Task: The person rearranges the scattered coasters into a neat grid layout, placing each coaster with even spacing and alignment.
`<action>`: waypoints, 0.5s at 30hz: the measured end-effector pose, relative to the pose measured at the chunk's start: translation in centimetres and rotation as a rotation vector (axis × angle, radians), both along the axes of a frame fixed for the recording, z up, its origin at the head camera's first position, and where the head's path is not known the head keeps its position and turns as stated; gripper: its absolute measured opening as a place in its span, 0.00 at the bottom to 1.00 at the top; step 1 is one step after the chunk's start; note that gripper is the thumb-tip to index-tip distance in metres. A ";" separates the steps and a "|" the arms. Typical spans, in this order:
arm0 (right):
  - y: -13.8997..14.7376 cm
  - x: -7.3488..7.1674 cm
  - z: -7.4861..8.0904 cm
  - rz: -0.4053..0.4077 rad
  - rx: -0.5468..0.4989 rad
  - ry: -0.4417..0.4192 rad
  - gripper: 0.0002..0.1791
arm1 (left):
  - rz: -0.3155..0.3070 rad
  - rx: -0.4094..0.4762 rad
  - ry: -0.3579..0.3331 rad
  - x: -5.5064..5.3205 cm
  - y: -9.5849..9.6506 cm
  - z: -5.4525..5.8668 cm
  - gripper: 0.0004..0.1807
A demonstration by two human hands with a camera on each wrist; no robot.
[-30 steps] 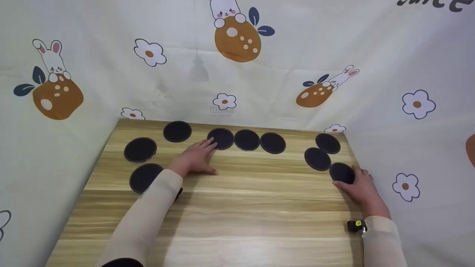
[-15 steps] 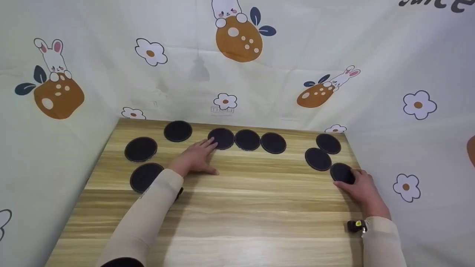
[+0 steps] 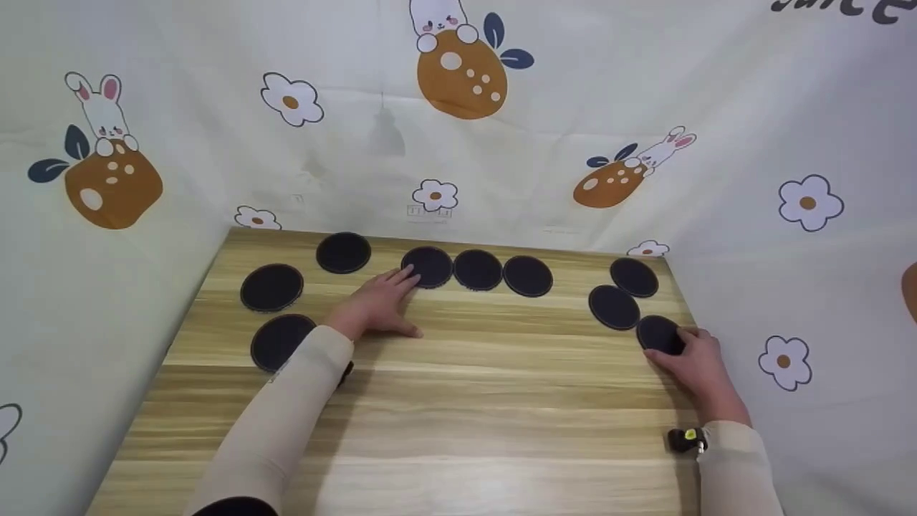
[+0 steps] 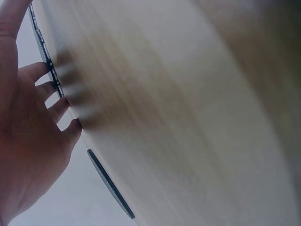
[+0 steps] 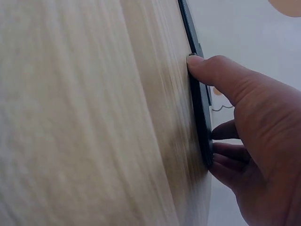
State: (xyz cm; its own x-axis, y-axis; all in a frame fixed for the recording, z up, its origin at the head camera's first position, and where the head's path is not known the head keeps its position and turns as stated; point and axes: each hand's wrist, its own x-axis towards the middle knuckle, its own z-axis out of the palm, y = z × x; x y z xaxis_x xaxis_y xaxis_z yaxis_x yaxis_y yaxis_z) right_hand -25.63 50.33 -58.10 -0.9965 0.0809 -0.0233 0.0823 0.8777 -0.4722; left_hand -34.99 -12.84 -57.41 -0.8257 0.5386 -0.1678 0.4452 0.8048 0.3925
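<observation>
Round black coasters lie flat on the wooden table. My left hand (image 3: 374, 304), fingers spread and fairly straight, rests its fingertips on the near left edge of a coaster (image 3: 430, 264); that coaster touches the middle one (image 3: 478, 270) of a row of three. At the right, my right hand (image 3: 698, 364) grips another coaster (image 3: 658, 335) by its rim, thumb on the near side and fingers on the far side. The right wrist view shows this coaster (image 5: 201, 117) edge-on between thumb and fingers. Beyond it sit two more, a coaster (image 3: 613, 307) and a farther coaster (image 3: 635, 277).
To the left lie a far coaster (image 3: 344, 252), a coaster (image 3: 272, 287) and a nearer coaster (image 3: 278, 342), partly hidden by the left sleeve (image 3: 286, 408). A pale cloth (image 3: 344, 165) printed with rabbits and flowers hangs around the table (image 3: 501, 408) on three sides.
</observation>
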 end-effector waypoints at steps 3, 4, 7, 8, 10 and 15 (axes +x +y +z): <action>0.0 0.1 -0.1 -0.018 -0.020 0.013 0.57 | -0.001 -0.008 0.005 0.1 0.0 0.2 0.67; 0.0 0.1 -0.2 -0.022 -0.024 0.020 0.56 | 0.001 -0.011 0.005 0.1 0.0 0.3 0.67; -0.1 0.0 -0.3 -0.031 -0.025 0.038 0.56 | 0.009 -0.016 0.000 0.1 0.0 0.3 0.67; -0.1 0.0 -0.3 -0.036 -0.023 0.040 0.56 | 0.011 -0.018 -0.001 0.1 0.0 0.3 0.67; -0.2 -0.1 -0.3 -0.046 -0.029 0.042 0.56 | 0.013 -0.020 -0.003 0.1 0.0 0.3 0.67; -0.2 -0.1 -0.3 -0.089 -0.068 0.056 0.57 | 0.011 -0.017 -0.009 0.1 0.0 0.2 0.67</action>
State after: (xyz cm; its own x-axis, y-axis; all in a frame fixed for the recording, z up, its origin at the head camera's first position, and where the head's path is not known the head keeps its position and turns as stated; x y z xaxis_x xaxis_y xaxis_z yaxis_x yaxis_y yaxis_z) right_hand -25.74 50.12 -58.36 -0.9853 0.1691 0.0234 0.1304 0.8337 -0.5366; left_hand -34.87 -12.84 -57.18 -0.8300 0.5264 -0.1845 0.4326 0.8163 0.3827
